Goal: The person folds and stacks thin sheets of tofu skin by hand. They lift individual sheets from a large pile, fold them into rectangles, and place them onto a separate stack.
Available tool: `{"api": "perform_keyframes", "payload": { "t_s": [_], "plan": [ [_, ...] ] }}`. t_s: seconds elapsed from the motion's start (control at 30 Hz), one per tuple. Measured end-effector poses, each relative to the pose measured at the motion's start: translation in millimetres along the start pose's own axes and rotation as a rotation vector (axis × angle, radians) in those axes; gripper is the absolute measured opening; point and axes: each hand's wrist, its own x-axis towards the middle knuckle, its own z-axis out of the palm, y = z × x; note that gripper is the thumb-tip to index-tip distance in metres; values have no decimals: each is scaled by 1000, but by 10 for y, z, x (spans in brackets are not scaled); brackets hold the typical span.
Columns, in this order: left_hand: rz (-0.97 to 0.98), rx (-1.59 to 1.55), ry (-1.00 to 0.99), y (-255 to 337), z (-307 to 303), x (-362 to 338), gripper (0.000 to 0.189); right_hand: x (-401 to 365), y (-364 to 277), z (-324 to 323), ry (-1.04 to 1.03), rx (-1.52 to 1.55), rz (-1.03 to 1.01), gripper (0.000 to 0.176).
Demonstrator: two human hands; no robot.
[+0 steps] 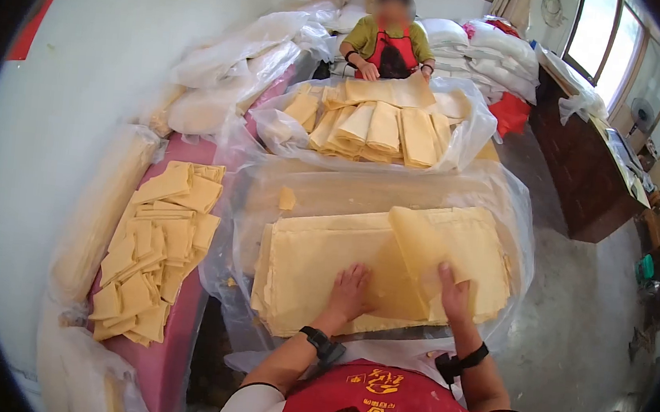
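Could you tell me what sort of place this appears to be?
It looks like a small food workshop, perhaps for bean-curd sheets, though that is a guess. The signs are the stack of thin yellowish sheets, the folded bundles at the left, and a co-worker in a red apron handling similar sheets.

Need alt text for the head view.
A person's right hand holds a partly turned yellow sheet on a broad stack; the left hand rests on the stack. Folded pieces lie piled at left; opposite, a co-worker handles another sheet.

White sacks point(501, 62) piled along back wall point(459, 7); dark cabinet point(576, 169) near window point(594, 34); fan point(642, 114)
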Motion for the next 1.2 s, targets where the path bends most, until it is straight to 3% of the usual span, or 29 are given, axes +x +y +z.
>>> {"api": "perform_keyframes", "payload": {
  "t_s": [0.03,0.1,0.2,0.27,0.33,0.4,0.5,0.57,0.6,0.63,0.67,0.7,0.73,0.77,0.8,0.83,0.87,0.93,0.97,1.03,1.13,1.2],
  "plan": [
    [-5,-5,-15,9,5,42,92,35,10,-90,11,-7,-5,40],
    [5,36,-68,141,-159,82,88,150,56,-315,33,236,241,43],
    [71,88,-118,171,-105,152,82,296,374,-597,208,89,68,43],
    [148,99,-115,162,-41,201,79,642,514,-1216,224,435,82,42],
    [178,144,-152,173,-31,236,77,930,134,-1735,305,346,-110,39],
    [181,133,-160,185,-59,274,78,941,-824,-1659,391,460,-158,36],
    [173,119,-198,195,14,263,79,1126,-1043,-1800,379,356,-233,36],
    [162,126,-207,223,-24,283,80,1113,-1116,-1348,425,37,-235,34],
    [129,103,-236,275,-128,287,80,1037,-1121,-1046,294,-111,-263,30],
    [98,81,-265,313,-217,305,80,932,-1068,-717,103,-56,-169,23],
    [109,88,-260,327,-239,293,80,790,-945,-320,5,-205,-301,21],
    [-2,-533,-82,335,-223,227,76,894,52,45,-159,-49,-132,30],
    [-119,-1147,97,327,-229,160,72,531,-295,336,-266,-354,-429,46],
    [-105,-1137,80,316,-355,69,72,322,-376,519,-533,-257,-442,54],
    [-170,-1638,78,300,-551,-63,67,122,-441,671,-636,-94,-446,56],
    [-251,-2137,74,244,-663,-160,62,-56,-365,752,-685,-150,-437,53],
    [-256,-2126,57,138,-638,-227,62,-222,-281,800,-738,-206,-424,51],
    [-472,-2221,149,-87,-442,-341,49,-406,-127,685,-1090,-248,-130,48],
    [-475,-2217,132,-178,-268,-385,49,-481,-49,626,-1078,-245,-123,48],
    [-839,-1881,298,-322,67,-385,42,-602,156,493,-1394,-322,47,48],
    [-790,-2061,391,-380,114,-225,37,-780,970,307,-1192,-323,220,48],
    [-758,-2159,362,-179,-385,21,37,-698,831,74,-1066,-415,217,44]
  ]
}}
